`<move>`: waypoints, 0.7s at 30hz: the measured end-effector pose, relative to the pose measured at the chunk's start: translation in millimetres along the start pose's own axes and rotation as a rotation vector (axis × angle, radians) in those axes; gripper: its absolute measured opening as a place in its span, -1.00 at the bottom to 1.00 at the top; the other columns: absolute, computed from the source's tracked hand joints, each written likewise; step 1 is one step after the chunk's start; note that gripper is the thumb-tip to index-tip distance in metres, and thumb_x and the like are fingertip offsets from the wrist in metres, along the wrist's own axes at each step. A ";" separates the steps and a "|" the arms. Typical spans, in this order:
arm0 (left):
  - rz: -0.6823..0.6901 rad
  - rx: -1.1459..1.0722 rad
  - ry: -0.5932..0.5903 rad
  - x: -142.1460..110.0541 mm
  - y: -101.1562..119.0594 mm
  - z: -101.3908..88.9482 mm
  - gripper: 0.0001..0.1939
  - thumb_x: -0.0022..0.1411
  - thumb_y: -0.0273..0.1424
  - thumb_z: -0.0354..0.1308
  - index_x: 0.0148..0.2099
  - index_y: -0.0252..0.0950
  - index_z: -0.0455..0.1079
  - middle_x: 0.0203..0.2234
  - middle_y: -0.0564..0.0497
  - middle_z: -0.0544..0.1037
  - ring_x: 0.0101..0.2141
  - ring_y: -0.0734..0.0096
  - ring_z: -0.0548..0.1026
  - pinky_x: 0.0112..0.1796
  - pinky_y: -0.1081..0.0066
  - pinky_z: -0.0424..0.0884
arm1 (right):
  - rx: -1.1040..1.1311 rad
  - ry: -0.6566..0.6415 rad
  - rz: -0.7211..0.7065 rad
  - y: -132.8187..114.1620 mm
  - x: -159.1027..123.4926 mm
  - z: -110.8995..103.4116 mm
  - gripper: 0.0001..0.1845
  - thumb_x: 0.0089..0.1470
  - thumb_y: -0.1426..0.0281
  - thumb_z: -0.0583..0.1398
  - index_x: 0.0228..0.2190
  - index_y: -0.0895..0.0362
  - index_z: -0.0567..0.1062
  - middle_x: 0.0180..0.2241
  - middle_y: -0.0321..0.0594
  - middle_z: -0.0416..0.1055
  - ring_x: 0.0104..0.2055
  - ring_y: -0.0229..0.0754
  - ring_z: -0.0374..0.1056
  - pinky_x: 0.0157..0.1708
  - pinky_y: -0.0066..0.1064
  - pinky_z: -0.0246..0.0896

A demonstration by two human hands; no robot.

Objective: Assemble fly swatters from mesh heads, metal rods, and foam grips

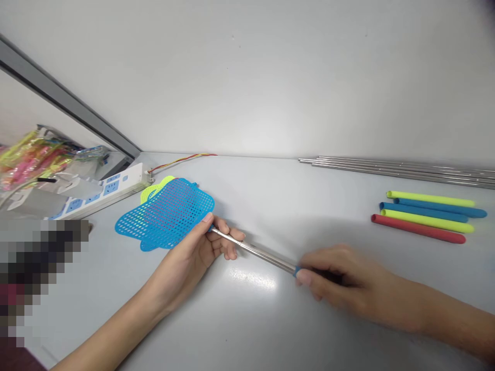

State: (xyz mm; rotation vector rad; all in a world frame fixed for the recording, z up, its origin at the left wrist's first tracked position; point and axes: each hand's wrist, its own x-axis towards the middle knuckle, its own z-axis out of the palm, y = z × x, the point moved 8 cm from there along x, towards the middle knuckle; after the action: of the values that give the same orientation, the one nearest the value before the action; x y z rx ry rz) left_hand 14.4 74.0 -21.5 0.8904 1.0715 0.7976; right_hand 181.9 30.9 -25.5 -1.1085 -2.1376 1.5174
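Observation:
A blue mesh fly swatter head (166, 214) lies on the grey table, joined to a thin metal rod (257, 252). My left hand (207, 245) pinches the base of the swatter head where the rod enters. My right hand (336, 281), a little blurred, is closed round the blue grip at the rod's other end. A yellow-green swatter head (154, 189) peeks out from under the blue one.
Several foam grip sleeves (425, 219) in yellow-green, blue and red lie at the right. Bare metal rods (398, 170) lie along the back wall. A white power strip (102, 193) with a red-yellow cable and bags of coloured parts (34, 157) sit at the left.

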 end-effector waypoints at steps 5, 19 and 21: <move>-0.003 0.000 0.000 -1.3 -1.3 -1.0 -0.71 0.30 -0.29 -0.17 -0.35 -0.29 0.29 -0.42 0.00 0.50 -0.48 0.44 0.41 -0.36 0.43 0.33 | 0.001 -0.003 0.002 0.3 -0.1 -0.6 -0.61 0.19 0.22 -0.09 -0.61 0.13 0.13 -0.63 -0.40 0.01 -0.58 -0.37 -0.02 -0.60 -0.51 -0.12; 0.078 0.033 0.052 -2.6 3.7 -0.1 -0.70 0.30 -0.30 -0.17 -0.38 -0.29 0.29 -0.46 0.01 0.51 -0.49 0.44 0.40 -0.35 0.42 0.33 | 0.005 0.009 0.025 -0.5 -0.2 -0.4 -0.62 0.18 0.23 -0.07 -0.60 0.14 0.17 -0.62 -0.39 0.05 -0.57 -0.37 0.01 -0.59 -0.52 -0.09; 0.103 0.051 0.066 -4.4 5.2 -0.8 -0.70 0.29 -0.28 -0.15 -0.38 -0.29 0.30 -0.46 0.01 0.51 -0.48 0.44 0.40 -0.34 0.43 0.32 | 0.024 0.010 0.028 -1.1 0.2 -0.6 -0.64 0.17 0.24 -0.07 -0.59 0.14 0.19 -0.62 -0.40 0.06 -0.56 -0.37 0.01 -0.60 -0.53 -0.09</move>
State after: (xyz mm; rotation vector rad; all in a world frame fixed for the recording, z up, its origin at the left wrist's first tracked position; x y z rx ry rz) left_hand 11.7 72.6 -15.3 0.9745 1.1147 0.8937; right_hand 181.7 31.3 -24.3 -1.1408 -2.1004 1.5421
